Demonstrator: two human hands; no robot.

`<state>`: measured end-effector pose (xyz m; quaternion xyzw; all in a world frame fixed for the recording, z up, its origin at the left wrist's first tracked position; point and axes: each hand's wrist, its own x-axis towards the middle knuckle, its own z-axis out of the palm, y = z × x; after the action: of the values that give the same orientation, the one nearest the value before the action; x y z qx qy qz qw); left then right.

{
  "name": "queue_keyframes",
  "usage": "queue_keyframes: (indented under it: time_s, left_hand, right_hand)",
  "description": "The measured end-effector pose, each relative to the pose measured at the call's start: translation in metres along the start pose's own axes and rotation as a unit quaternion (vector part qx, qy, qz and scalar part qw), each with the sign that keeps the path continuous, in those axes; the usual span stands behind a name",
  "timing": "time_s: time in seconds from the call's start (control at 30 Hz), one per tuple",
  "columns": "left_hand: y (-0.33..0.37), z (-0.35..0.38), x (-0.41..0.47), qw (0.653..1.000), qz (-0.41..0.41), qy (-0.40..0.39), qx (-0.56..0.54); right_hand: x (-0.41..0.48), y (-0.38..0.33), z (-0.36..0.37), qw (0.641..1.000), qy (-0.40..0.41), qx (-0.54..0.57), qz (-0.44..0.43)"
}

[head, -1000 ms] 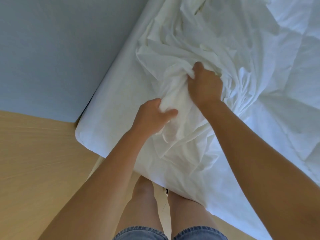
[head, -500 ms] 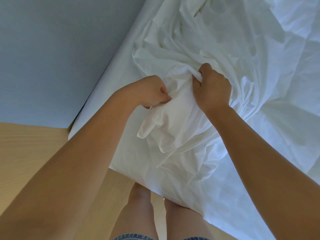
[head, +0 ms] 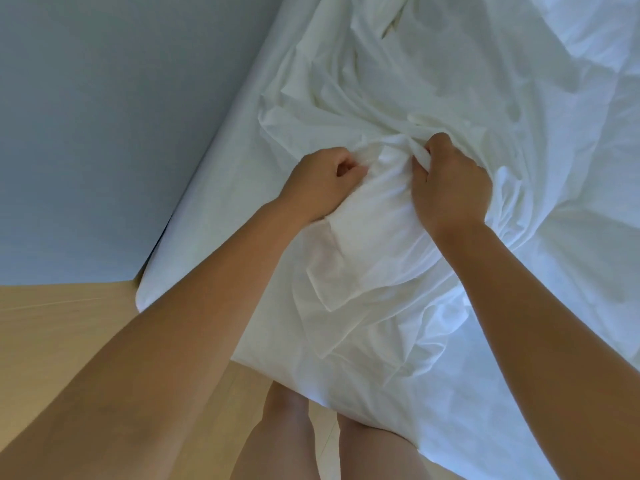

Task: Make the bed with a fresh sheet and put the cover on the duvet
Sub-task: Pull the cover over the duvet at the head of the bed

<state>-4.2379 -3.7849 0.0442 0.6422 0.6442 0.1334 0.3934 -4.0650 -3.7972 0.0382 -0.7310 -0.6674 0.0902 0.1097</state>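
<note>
A pale blue wall [head: 104, 116] meets a light wooden floor [head: 62, 334] at left.

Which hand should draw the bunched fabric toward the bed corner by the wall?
Probably left: the left hand grips the fabric on the side nearer that corner; the right hand grips further in.

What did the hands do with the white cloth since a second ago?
The left hand moved up the bunched white cloth, away from the person, and now grips it level with the right hand. The right hand kept its grip, and the cloth stays heaped on the bed.
</note>
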Motion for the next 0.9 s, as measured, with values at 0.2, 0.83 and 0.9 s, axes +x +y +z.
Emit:
queue_keyframes:
  time_s: [0.2,0.83,0.9]
  left_hand:
    - [-0.011,-0.021,-0.054,0.987,-0.161,0.003,-0.018]
    - [0.014,0.0,-0.063,0.968,-0.183,-0.163,0.061]
    - [0.018,0.003,-0.059,0.971,-0.193,-0.125,0.071]
  right_hand:
    - [-0.005,-0.002,0.0,1.0,0.002,0.016,-0.011]
    - [-0.082,0.005,0.014,0.962,0.023,0.174,0.211]
    - [-0.089,0.004,0.016,0.973,0.001,0.153,0.173]
